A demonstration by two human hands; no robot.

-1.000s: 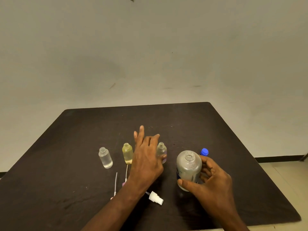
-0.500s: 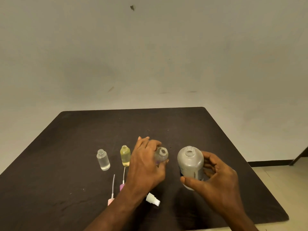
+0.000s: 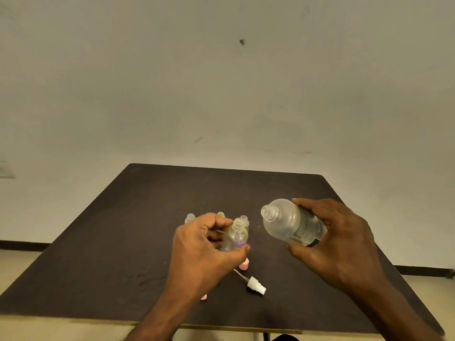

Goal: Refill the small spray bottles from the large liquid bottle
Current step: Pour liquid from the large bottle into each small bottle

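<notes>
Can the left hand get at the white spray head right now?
Probably not yet: the left hand is gripping a small bottle. The white spray head lies uncovered on the table just beside that wrist.

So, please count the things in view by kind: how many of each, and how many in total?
Large bottle: 1
Small bottles: 4, of which one is half hidden behind the held one
Spray heads: 3 (1 white, 2 pink)
Total: 8
</notes>
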